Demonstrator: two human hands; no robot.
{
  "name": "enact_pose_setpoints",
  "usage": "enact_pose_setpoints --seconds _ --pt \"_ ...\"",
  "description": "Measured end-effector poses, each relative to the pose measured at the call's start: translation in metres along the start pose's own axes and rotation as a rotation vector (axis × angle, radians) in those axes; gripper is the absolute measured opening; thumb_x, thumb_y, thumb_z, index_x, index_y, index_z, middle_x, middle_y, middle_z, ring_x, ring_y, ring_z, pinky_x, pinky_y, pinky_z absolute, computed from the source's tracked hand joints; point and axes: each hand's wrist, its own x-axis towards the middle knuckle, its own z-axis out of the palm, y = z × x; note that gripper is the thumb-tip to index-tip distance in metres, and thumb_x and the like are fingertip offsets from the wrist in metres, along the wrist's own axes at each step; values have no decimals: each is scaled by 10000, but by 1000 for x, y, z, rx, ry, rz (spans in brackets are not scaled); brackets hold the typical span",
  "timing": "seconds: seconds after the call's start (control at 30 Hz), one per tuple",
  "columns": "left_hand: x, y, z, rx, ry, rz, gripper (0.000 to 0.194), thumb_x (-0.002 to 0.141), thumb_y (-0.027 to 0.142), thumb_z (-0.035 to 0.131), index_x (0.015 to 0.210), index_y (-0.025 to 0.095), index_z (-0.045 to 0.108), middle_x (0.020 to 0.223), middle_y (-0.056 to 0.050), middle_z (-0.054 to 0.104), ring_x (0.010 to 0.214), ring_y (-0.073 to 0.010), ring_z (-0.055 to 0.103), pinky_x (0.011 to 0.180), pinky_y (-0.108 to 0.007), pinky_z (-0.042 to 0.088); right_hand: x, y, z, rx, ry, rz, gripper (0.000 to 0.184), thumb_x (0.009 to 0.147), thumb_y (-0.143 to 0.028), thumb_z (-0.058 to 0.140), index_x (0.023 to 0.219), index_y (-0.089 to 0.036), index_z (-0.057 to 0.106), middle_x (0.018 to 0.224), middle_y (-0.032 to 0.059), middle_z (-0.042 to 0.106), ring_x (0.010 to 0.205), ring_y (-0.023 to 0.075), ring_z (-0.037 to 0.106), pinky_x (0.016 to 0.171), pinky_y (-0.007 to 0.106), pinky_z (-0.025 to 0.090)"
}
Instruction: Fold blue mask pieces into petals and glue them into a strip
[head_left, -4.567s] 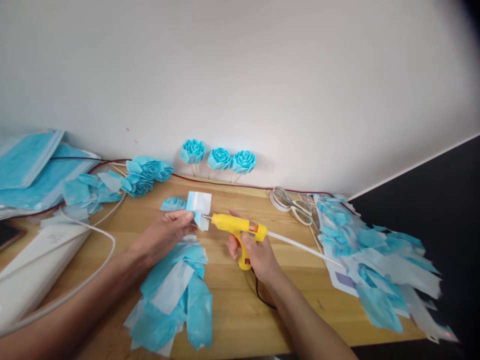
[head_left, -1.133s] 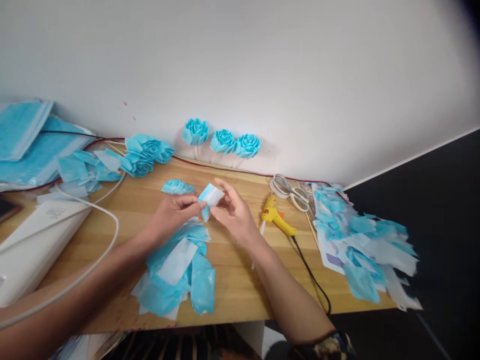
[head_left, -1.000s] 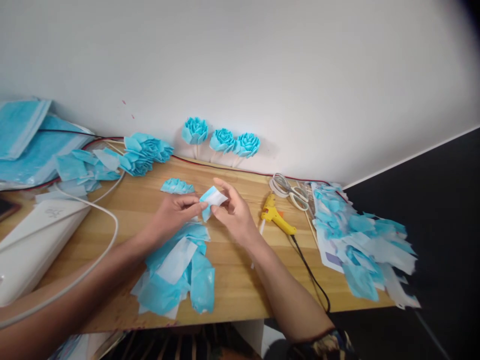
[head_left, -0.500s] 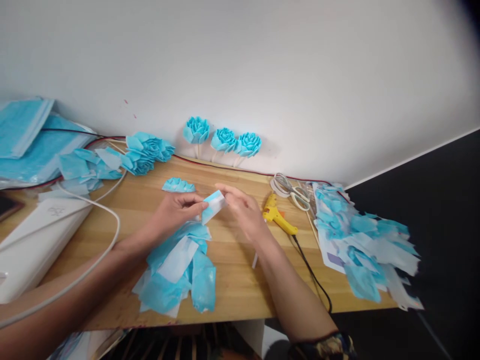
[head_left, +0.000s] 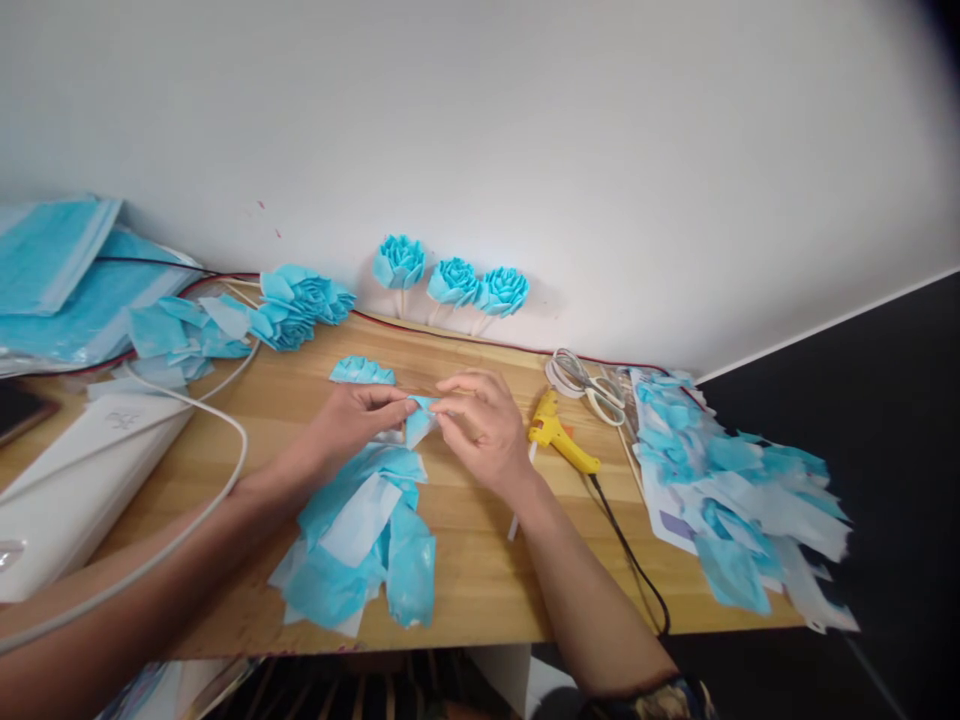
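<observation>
Between my two hands is a small piece of blue fabric (head_left: 420, 422), its upper right side folded over into a slanted edge. My left hand (head_left: 369, 415) pinches its left side between thumb and fingers. On its right edge, my right hand (head_left: 484, 430) pinches with the thumb and index finger, the other fingers raised. Just behind my left hand lies a strip of pleated blue petals (head_left: 361, 370). Nearer to me, a loose pile of blue and white fabric pieces (head_left: 367, 530) lies on the wooden table (head_left: 480, 580).
Three blue fabric flowers (head_left: 454, 282) on sticks lean at the wall; more flowers (head_left: 296, 305) lie left. A yellow glue gun (head_left: 559, 435) and scissors (head_left: 589, 385) are on the right, beside fabric scraps (head_left: 742, 480). A white cable (head_left: 241, 440) crosses a white box (head_left: 112, 470).
The fabric piece was a flat rectangle; now its right corner is folded over. My right hand has closed in on its edge. The view has shifted slightly.
</observation>
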Motion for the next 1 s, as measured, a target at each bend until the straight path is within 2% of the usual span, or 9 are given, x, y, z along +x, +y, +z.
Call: enact_pose_setpoints --seconds 0.1,0.23,0.4,0.57,0.63,0.7,0.77,0.83,1.0 --pt "0 1 -1 -10 -11 22 265 722 410 704 612 170 676 572 24 564 566 -114 474 545 -227 359 -1 4 -1 -56 -23 -67 146 862 -121 612 911 -236 687 1078 55 703 1070 202 599 975 424 496" --pt "1 1 -2 13 -18 67 281 749 394 694 578 176 645 562 34 539 578 -112 472 573 -230 362 -1 6 -1 -92 -36 -81 150 872 -129 609 928 -243 689 1098 49 705 1086 202 595 973 420 505" --pt "1 0 -1 4 -20 50 258 740 423 711 660 179 691 587 34 561 577 -109 477 569 -231 370 -1 5 1 -127 -75 -83 151 884 -144 602 915 -252 702 1108 45 713 1102 208 595 975 419 500" --pt "0 2 0 0 37 44 245 715 404 727 657 170 685 564 39 538 534 -96 438 527 -229 339 -1 0 -2 -8 -134 -42 197 883 -126 556 946 -254 692 1148 48 708 1144 217 587 1008 441 470" --pt "0 1 0 -24 48 41 245 722 403 726 668 168 684 583 35 555 540 -97 449 532 -230 347 -2 -3 -5 159 -121 60 205 898 -150 532 1024 -249 659 1188 57 690 1171 215 587 1038 445 451" --pt "0 1 -1 -45 51 26 244 728 404 729 681 168 687 596 31 569 549 -100 463 537 -230 356 -3 -4 -5 352 -79 250 219 934 -210 505 1127 -245 603 1216 66 674 1178 202 596 1046 423 447" --pt "-1 1 -1 -45 51 26 237 731 398 732 678 170 691 599 32 574 555 -100 468 542 -228 358 -4 -4 -3 511 -62 453 266 960 -288 490 1217 -244 541 1177 66 684 1122 185 628 994 378 479" --pt "-1 2 0 -33 54 50 225 732 385 733 665 174 695 595 35 571 558 -98 464 548 -225 356 -7 -2 3 619 -101 593 345 948 -357 521 1272 -239 505 1079 51 699 1015 171 657 915 336 506" --pt "-2 5 3 -5 49 115 198 722 367 727 653 182 709 576 35 566 560 -111 447 554 -240 346 -11 -1 18 731 -205 700 570 826 -369 679 1345 -239 479 929 0 661 827 136 636 760 262 503"
